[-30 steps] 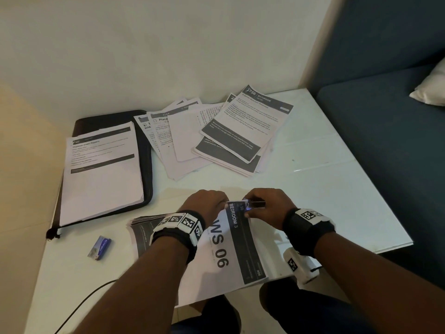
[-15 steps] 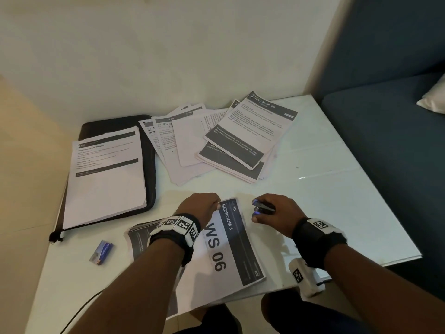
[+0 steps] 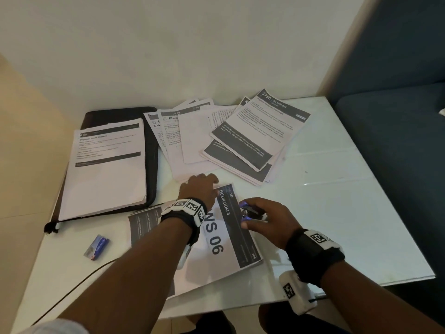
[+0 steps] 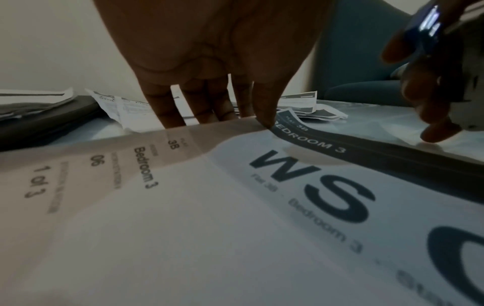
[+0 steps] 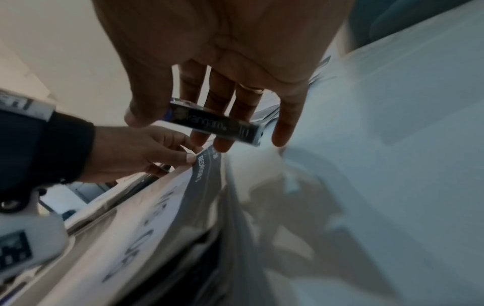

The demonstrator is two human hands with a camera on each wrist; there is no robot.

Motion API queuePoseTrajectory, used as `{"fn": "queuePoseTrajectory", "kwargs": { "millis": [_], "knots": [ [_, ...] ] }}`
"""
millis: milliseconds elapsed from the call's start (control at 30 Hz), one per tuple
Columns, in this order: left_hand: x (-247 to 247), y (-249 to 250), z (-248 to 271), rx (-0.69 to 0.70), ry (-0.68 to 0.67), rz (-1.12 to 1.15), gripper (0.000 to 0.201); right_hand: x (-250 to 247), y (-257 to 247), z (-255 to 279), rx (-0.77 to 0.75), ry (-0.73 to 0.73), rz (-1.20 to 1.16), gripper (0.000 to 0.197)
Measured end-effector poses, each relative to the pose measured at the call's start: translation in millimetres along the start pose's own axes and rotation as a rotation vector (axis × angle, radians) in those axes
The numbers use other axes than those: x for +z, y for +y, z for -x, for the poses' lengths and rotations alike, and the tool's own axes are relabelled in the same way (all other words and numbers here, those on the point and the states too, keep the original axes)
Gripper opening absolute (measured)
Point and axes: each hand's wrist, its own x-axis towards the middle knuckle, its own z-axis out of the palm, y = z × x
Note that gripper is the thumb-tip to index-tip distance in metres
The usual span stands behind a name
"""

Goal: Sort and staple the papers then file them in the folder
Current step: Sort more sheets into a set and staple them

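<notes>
A paper set headed "WS 06, Bedroom 3" [image 3: 216, 244] lies at the table's near edge on top of other dark-headed sheets. My left hand [image 3: 212, 184] pinches its far edge, thumb [image 4: 264, 116] on top and fingers behind. My right hand [image 3: 255, 214] grips a small dark stapler [image 3: 249, 210] just off the set's upper right side, over its dark header strip. The right wrist view shows the stapler [image 5: 217, 124] held between thumb and fingers above the paper [image 5: 146, 217]. A black folder [image 3: 153, 150] at the left carries a printed stack [image 3: 106, 169].
Loose printed sheets [image 3: 231, 138] fan across the back middle of the white table [image 3: 349, 201]. A small blue staple box [image 3: 96, 247] and a black cable [image 3: 72, 288] lie front left. A dark blue sofa [image 3: 397, 141] borders the right side.
The stapler has come off the set's top corner. My right hand carried it right, then back beside the header strip. The left hand keeps its hold on the far edge.
</notes>
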Motion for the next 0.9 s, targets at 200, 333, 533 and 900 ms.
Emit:
{"fn": "queuePoseTrajectory", "kwargs": {
  "millis": [200,333,533,900],
  "knots": [
    [-32.4,7.1,10.1,0.064,0.009,0.103,0.042,-6.6,-37.1,2.1,0.209,0.048,-0.634,0.028],
    [-75.9,20.4,40.6,0.15,-0.105,0.414,0.03,-16.9,-67.7,2.9,0.258,0.112,-0.778,0.026],
    [-113.0,35.9,118.7,0.132,-0.107,0.962,0.021,-34.7,-122.7,18.5,0.092,0.163,-0.537,0.013],
    [-108.8,25.5,170.2,0.321,0.385,0.781,0.018,-46.6,-171.2,65.0,-0.224,0.165,-0.098,0.027]
  ]
}}
